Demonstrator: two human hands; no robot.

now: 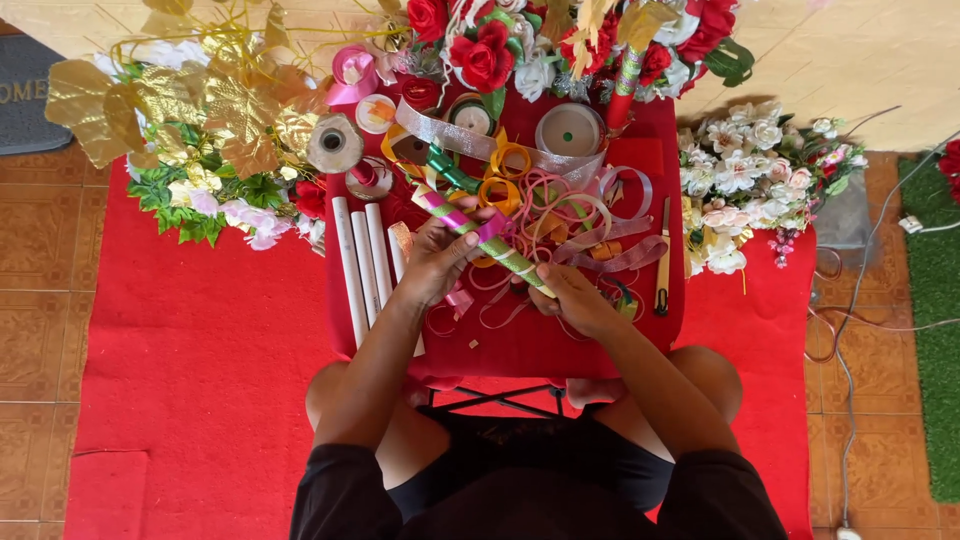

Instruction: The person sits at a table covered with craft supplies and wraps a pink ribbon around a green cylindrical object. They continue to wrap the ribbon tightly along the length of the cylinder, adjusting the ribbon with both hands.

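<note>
Ribbon could have slackened off the wrapped tube point(480, 236) had the left hand point(436, 262), pinching its middle, or the right hand point(572, 298), gripping its lower end, loosened above the desk point(560, 350).

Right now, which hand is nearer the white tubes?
Left. The left hand sits just beside the white tubes; the right hand is farther off, across the ribbon-wrapped stick.

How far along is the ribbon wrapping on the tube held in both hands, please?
Nearly fully wrapped: the tube shows green, gold and pink ribbon along its visible length between left hand and right hand.
</note>
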